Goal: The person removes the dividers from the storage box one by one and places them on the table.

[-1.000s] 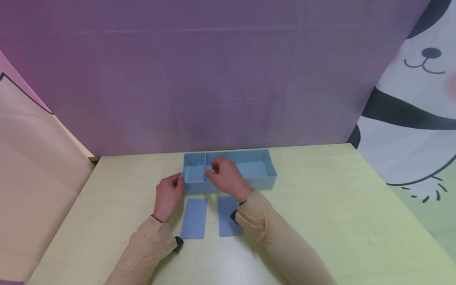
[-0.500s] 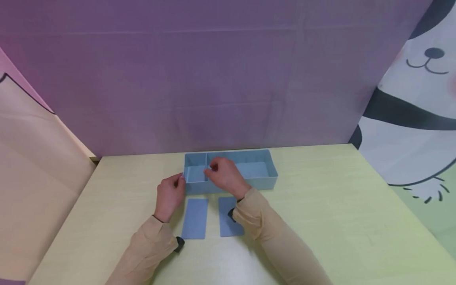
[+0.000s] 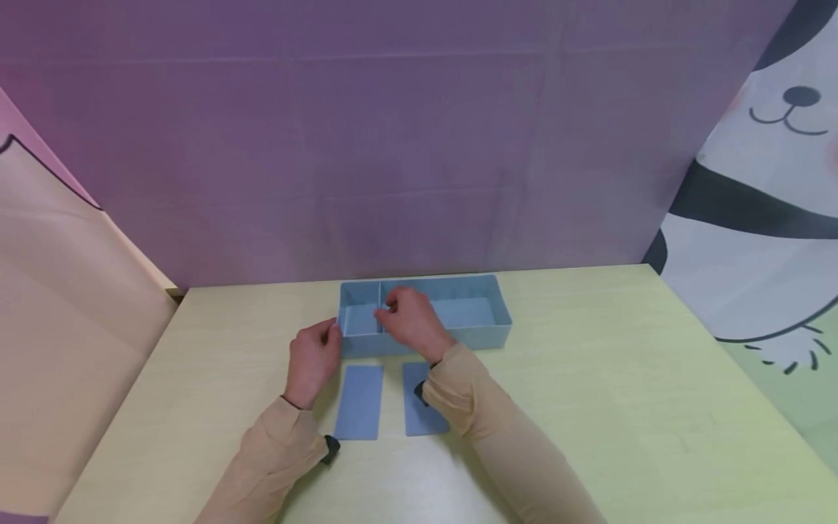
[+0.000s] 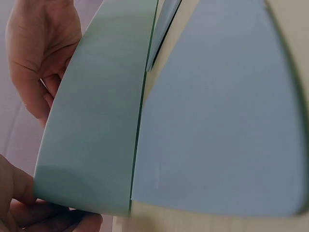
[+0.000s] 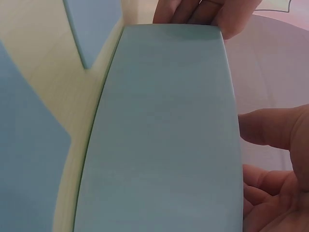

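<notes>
A light blue storage box (image 3: 478,337) lies lengthwise near the table's back edge. An upright divider (image 3: 379,298) splits it into a small left compartment and a longer right one. My left hand (image 3: 313,362) grips the box's left end wall near the front corner; in the right wrist view its thumb lies over the rim, the other fingers outside. Curled inside the box, my right hand (image 3: 414,322) has thumb and index finger at the divider and seems to pinch it. The front wall hides part of that hand in the right wrist view (image 5: 275,164).
Two flat blue rectangular panels, a left one (image 3: 359,402) and a right one (image 3: 419,418), lie on the pale wooden table (image 3: 589,407) before the box. My right cuff overlaps the right panel. A purple curtain (image 3: 419,145) hangs behind the table.
My right forearm has shifted slightly left, while its fingers stay at the divider. The left hand keeps its hold, and the box and panels stay in place.
</notes>
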`<state>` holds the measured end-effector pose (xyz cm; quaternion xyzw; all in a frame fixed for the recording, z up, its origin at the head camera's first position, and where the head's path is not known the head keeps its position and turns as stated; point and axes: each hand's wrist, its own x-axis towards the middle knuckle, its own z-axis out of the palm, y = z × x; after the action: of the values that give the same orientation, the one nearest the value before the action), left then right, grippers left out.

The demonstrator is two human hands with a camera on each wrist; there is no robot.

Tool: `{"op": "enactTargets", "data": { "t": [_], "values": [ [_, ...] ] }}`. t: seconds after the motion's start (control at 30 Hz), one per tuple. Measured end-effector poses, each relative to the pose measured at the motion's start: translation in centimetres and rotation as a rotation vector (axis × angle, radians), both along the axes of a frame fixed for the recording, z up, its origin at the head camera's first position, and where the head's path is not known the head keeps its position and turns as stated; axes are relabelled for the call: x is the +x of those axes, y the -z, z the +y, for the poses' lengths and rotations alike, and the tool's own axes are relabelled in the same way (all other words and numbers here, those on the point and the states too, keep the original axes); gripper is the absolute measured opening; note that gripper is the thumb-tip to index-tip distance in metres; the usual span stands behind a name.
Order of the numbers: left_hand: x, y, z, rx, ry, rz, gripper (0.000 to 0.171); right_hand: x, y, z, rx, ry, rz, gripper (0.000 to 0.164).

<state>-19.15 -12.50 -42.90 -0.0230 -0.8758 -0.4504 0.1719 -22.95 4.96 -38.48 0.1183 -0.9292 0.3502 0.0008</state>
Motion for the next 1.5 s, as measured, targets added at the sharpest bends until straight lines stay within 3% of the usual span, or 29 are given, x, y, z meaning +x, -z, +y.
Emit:
{"op": "enactTargets", "data": {
  "t": [0.37, 0.53, 0.77, 1.13, 1.5],
  "values": [
    [-0.1, -0.1, 0.0, 0.002, 0.004, -0.011, 0.029, -0.4, 0.3, -0.3, 0.011, -0.011, 0.057, 0.017],
    [-0.1, -0.2, 0.1, -0.001, 0.010, -0.008, 0.029, -0.6, 0.5, -0.6, 0.025, -0.008, 0.092, 0.023],
    [0.0, 0.1, -0.1, -0.023, 0.015, -0.004, 0.030, -0.6, 0.9, -1.0, 0.040, 0.015, 0.061, 0.025],
    [-0.1, 0.2, 0.1, -0.012, 0.010, -0.007, 0.029, -0.8, 1.1, -1.2, 0.055, 0.025, 0.145, 0.046],
    [-0.1, 0.3, 0.0, -0.012, -0.007, 0.008, 0.029, -1.0, 1.3, -1.7, 0.154, 0.049, 0.235, 0.044]
  ]
}}
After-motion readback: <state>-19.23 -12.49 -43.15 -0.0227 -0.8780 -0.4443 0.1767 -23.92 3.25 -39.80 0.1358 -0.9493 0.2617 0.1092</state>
